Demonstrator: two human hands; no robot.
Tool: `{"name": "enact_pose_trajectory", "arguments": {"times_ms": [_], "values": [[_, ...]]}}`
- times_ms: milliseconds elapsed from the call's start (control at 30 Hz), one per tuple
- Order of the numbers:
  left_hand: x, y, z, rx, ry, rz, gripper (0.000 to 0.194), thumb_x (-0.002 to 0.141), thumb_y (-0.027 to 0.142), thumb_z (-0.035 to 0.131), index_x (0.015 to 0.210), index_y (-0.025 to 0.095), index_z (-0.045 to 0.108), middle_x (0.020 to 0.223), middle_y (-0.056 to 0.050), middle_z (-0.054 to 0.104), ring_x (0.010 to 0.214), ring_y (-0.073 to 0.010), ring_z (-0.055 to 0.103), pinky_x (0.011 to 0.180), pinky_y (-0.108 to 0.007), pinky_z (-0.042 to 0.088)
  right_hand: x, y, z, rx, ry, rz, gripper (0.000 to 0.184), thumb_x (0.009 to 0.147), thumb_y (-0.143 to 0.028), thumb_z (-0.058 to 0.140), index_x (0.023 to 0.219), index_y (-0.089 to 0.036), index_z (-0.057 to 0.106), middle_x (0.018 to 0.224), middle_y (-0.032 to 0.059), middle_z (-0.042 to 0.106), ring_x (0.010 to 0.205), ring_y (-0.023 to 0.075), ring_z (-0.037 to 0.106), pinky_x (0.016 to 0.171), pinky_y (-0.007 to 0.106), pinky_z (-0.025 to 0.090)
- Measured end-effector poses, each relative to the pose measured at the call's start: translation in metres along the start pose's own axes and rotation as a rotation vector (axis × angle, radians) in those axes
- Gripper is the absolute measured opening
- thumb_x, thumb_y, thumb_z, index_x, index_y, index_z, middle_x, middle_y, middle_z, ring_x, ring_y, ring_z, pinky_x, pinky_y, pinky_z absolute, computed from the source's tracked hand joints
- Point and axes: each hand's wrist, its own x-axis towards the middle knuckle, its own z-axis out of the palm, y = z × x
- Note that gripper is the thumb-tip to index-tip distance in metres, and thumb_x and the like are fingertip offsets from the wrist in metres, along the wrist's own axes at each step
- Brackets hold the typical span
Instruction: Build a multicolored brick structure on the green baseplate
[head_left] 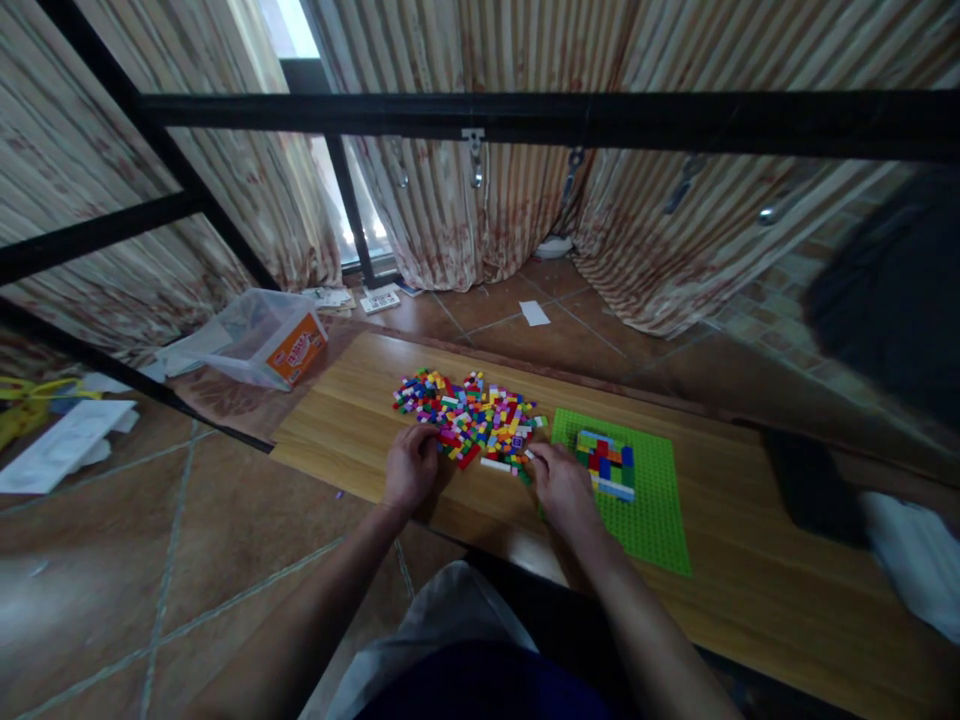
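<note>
A heap of small toy bricks (480, 412) in many colours is spread on the wooden bench. At its near left edge rests my left hand (411, 470), fingers curled down; what they hold, if anything, is hidden. My right hand (566, 487) is between the heap and the green baseplate (652, 530), its thumb and fingers pinched on a small white brick (530, 454). A patch of joined bricks (606, 465), red, blue, green and white, sits on the baseplate. One long white brick (496, 465) lies at the near edge of the heap.
A clear plastic box (259, 335) with an orange label stands on the floor beyond the bench's left end. Black metal bars (480, 115) cross above. On the bench's right lie a dark flat object (814, 485) and a white item (919, 550).
</note>
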Motion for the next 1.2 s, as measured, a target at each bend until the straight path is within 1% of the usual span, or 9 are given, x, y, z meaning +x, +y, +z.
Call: {"name": "enact_pose_trajectory", "arguments": {"times_ms": [100, 333, 467, 567, 700, 800, 967, 1100, 1200], "values": [[0.000, 0.000, 0.001, 0.000, 0.001, -0.004, 0.017, 0.086, 0.018, 0.050, 0.089, 0.020, 0.067, 0.097, -0.007, 0.070, 0.095, -0.0219, 0.065, 0.090, -0.038, 0.051, 0.000, -0.005, 0.000, -0.025, -0.004, -0.022, 0.025, 0.090, -0.016, 0.044, 0.094, -0.021, 0.067, 0.093, 0.0070, 0.066, 0.088, 0.0197, 0.062, 0.080, 0.030, 0.047], [-0.001, -0.003, 0.003, -0.011, -0.002, -0.001, 0.017, 0.086, 0.016, 0.050, 0.089, 0.019, 0.067, 0.097, -0.007, 0.070, 0.095, -0.0213, 0.064, 0.090, -0.037, 0.051, -0.010, -0.032, 0.008, -0.088, -0.084, -0.092, 0.019, 0.090, -0.023, 0.049, 0.097, -0.023, 0.067, 0.102, 0.0073, 0.062, 0.093, 0.0216, 0.060, 0.082, 0.032, 0.046], [-0.001, -0.002, 0.002, -0.016, 0.003, 0.001, 0.018, 0.086, 0.016, 0.050, 0.089, 0.020, 0.067, 0.096, -0.007, 0.070, 0.094, -0.0213, 0.064, 0.090, -0.037, 0.051, -0.010, -0.037, 0.017, -0.167, -0.105, -0.085, 0.016, 0.091, -0.022, 0.049, 0.091, -0.023, 0.065, 0.103, 0.0091, 0.060, 0.097, 0.0240, 0.058, 0.081, 0.033, 0.046], [-0.001, -0.001, 0.001, -0.011, 0.004, 0.008, 0.018, 0.086, 0.016, 0.050, 0.089, 0.019, 0.067, 0.096, -0.007, 0.070, 0.094, -0.0213, 0.065, 0.089, -0.036, 0.051, -0.008, -0.038, 0.021, -0.184, -0.109, -0.095, 0.016, 0.091, -0.020, 0.048, 0.087, -0.023, 0.063, 0.099, 0.0082, 0.061, 0.093, 0.0234, 0.057, 0.080, 0.033, 0.045], [0.000, -0.002, 0.002, 0.005, 0.012, 0.009, 0.019, 0.087, 0.017, 0.049, 0.089, 0.019, 0.067, 0.097, -0.007, 0.070, 0.094, -0.0215, 0.065, 0.089, -0.037, 0.051, -0.010, -0.041, 0.019, -0.119, -0.054, -0.112, 0.016, 0.092, -0.019, 0.046, 0.083, -0.022, 0.059, 0.093, 0.0065, 0.062, 0.088, 0.0217, 0.057, 0.080, 0.033, 0.044], [0.000, -0.003, 0.002, 0.020, 0.011, 0.009, 0.019, 0.087, 0.018, 0.048, 0.089, 0.019, 0.067, 0.097, -0.007, 0.071, 0.094, -0.0217, 0.065, 0.089, -0.037, 0.051, -0.016, -0.040, 0.009, 0.001, 0.024, -0.096, 0.017, 0.094, -0.021, 0.043, 0.085, -0.021, 0.058, 0.088, 0.0056, 0.062, 0.085, 0.0203, 0.058, 0.078, 0.032, 0.044], [0.002, -0.004, 0.001, 0.027, 0.011, 0.017, 0.019, 0.086, 0.022, 0.049, 0.090, 0.019, 0.068, 0.097, -0.008, 0.071, 0.094, -0.0224, 0.065, 0.089, -0.037, 0.051, -0.033, -0.022, -0.023, 0.118, 0.203, 0.070, 0.021, 0.095, -0.033, 0.044, 0.092, -0.021, 0.062, 0.090, 0.0044, 0.066, 0.081, 0.0182, 0.062, 0.074, 0.030, 0.046], [0.002, -0.005, 0.000, 0.022, 0.006, 0.018, 0.019, 0.087, 0.024, 0.050, 0.090, 0.018, 0.068, 0.096, -0.008, 0.071, 0.093, -0.0224, 0.065, 0.089, -0.036, 0.051, -0.049, 0.012, -0.049, 0.122, 0.339, 0.234, 0.028, 0.091, -0.043, 0.050, 0.096, -0.021, 0.066, 0.094, 0.0057, 0.070, 0.079, 0.0184, 0.064, 0.074, 0.031, 0.049], [0.002, -0.007, 0.000, 0.025, -0.003, 0.023, 0.020, 0.087, 0.024, 0.050, 0.091, 0.018, 0.068, 0.097, -0.008, 0.071, 0.094, -0.0226, 0.065, 0.089, -0.036, 0.051, -0.059, 0.037, -0.062, 0.096, 0.421, 0.367, 0.036, 0.088, -0.049, 0.052, 0.100, -0.019, 0.067, 0.094, 0.0090, 0.071, 0.079, 0.0204, 0.066, 0.072, 0.032, 0.050]]}}
